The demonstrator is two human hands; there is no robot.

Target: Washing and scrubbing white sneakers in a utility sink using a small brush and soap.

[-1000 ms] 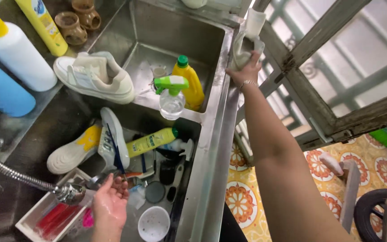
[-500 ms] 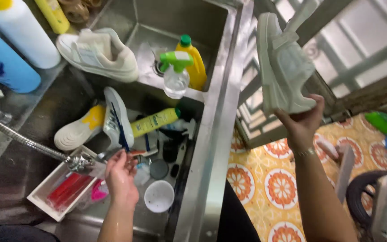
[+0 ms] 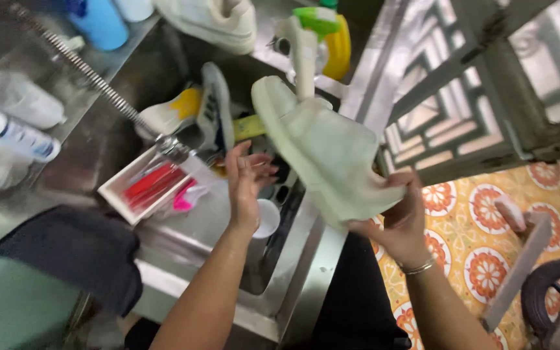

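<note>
Right hand [image 3: 400,223] grips pale shoe [image 3: 325,152] over sink [image 3: 293,259]; left hand [image 3: 247,181] open, empty, beside sprayer [image 3: 176,150]. Two shoes wait unwashed.

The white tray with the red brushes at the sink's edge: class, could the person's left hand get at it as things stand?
Probably yes. The left hand is open and empty, just right of the white tray. Only the sprayer head hangs near the tray's upper end, and the red brushes lie uncovered.

Left hand [image 3: 246,185] open (fingers spread); right hand [image 3: 400,220] gripping.
</note>
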